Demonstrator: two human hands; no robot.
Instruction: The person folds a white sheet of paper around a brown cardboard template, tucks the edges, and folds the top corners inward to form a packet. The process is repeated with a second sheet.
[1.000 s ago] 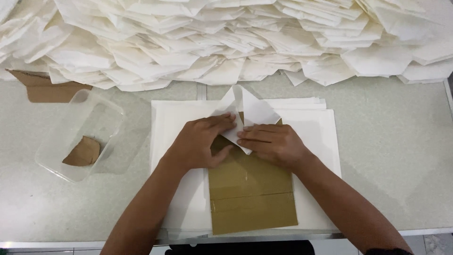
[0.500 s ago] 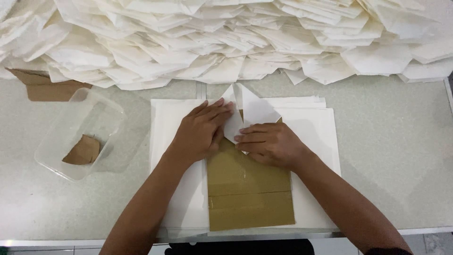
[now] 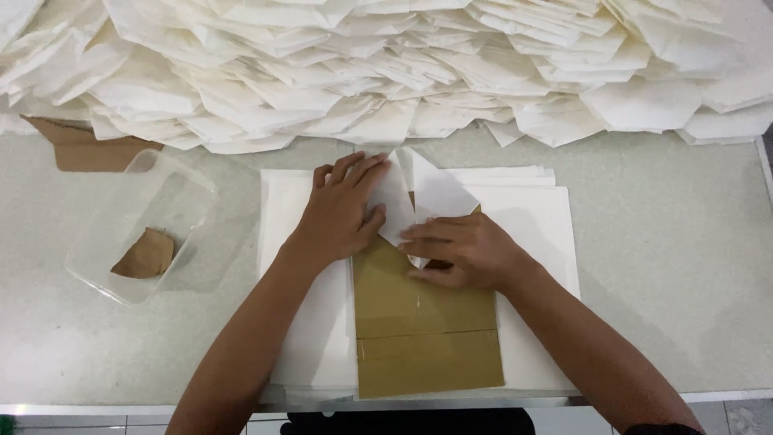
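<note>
A brown cardboard template (image 3: 423, 330) lies on a stack of white paper sheets (image 3: 531, 217) at the table's near edge. Over the template's far end, a white sheet (image 3: 431, 189) is folded into flaps. My left hand (image 3: 342, 213) lies flat on the left flap, fingers spread and pointing away from me. My right hand (image 3: 459, 250) presses down on the paper's folded tip at the top of the cardboard, fingers pointing left. The two hands almost touch at the fold.
A large heap of folded white papers (image 3: 386, 72) covers the table's far side. A clear plastic tub (image 3: 173, 201) at the left holds a brown scrap (image 3: 145, 256). Another cardboard piece (image 3: 84, 149) pokes out from under the heap at the left.
My left hand has slid away from me, up along the left flap, flattening it. My right hand has stayed on the folded tip, shifting only slightly.
</note>
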